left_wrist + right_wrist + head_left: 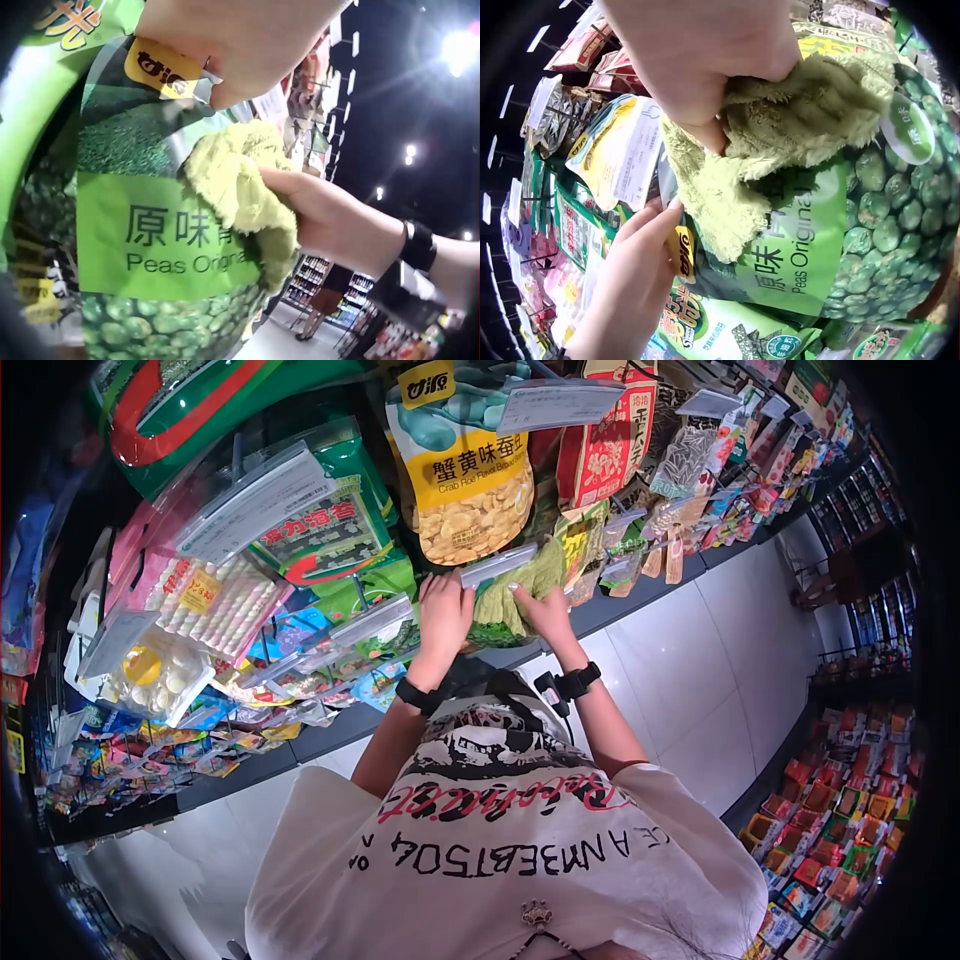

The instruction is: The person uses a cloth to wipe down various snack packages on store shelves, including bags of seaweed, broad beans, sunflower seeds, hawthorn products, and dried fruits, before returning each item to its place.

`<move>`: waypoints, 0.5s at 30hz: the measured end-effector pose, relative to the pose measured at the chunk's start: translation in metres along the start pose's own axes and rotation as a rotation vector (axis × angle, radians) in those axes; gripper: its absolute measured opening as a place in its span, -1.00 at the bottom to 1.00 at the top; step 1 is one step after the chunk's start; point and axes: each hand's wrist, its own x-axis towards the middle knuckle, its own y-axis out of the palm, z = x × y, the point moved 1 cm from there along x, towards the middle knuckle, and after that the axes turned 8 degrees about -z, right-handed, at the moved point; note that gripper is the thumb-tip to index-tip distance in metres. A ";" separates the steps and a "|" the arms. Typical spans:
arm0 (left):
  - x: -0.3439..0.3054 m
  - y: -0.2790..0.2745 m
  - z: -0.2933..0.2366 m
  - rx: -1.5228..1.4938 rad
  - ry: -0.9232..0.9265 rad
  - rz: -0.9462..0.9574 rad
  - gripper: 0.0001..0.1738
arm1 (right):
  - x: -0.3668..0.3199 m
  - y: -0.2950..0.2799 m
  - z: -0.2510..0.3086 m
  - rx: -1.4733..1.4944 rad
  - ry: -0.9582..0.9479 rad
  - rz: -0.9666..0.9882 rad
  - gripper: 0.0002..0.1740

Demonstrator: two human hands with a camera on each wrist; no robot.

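Note:
My left hand (445,615) pinches the top corner of a bag of peas (150,277), green with "Peas Original" printed on it. A fluffy yellow-green cloth (802,120) lies bunched against the front of that bag. My right hand (548,615) grips the cloth, with the thumb pressed into its folds in the right wrist view. In the head view the cloth (525,592) hides most of the peas bag. The two hands are close together, just below a yellow bag of crab roe flavor broad beans (470,480).
Hanging snack bags surround the hands, including a green seaweed pack (325,530) and a red packet (605,450). Clear price-tag holders (260,500) jut from the rack. Tiled floor (690,650) lies to the right, with another snack shelf (840,810) beyond. A person stands far behind.

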 end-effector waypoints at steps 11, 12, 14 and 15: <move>0.020 0.018 0.010 -0.198 -0.214 0.016 -0.75 | 0.049 -0.004 -0.027 0.115 -0.087 0.001 -0.74; 0.020 0.022 0.013 -0.150 -0.235 0.004 -0.74 | 0.055 -0.003 -0.031 0.134 -0.076 0.014 -0.74; 0.017 0.029 0.024 -0.011 -0.140 -0.050 -0.76 | 0.064 0.000 -0.038 0.122 -0.089 0.042 -0.75; 0.019 0.029 0.024 0.116 -0.028 -0.105 -0.77 | 0.067 0.002 -0.036 0.128 -0.085 0.055 -0.75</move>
